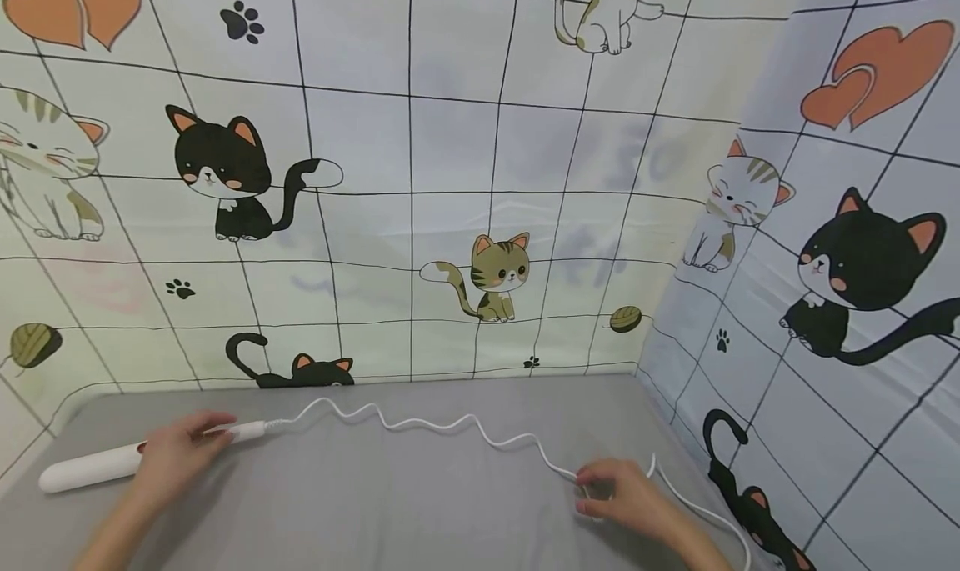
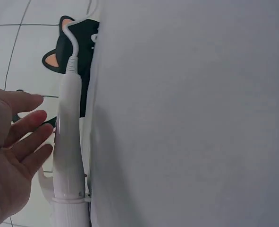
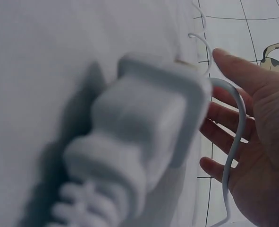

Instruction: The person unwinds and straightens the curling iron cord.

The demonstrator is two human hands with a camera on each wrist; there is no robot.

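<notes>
A long white corded wand, which looks like a hair straightener, lies at the left on the grey surface. My left hand is over its middle; in the left wrist view the fingers are loosely bent beside the handle, with a small gap. From the handle a white cord runs wavily to the right. There my right hand has its thumb and fingers parted around the cord. A white plug, blurred and close, appears in the right wrist view beside that hand; in the head view I cannot make it out.
The grey tabletop meets a cloth wall printed with cats, hearts and grid lines. A second printed wall stands along the right side. More cord curves at the right edge.
</notes>
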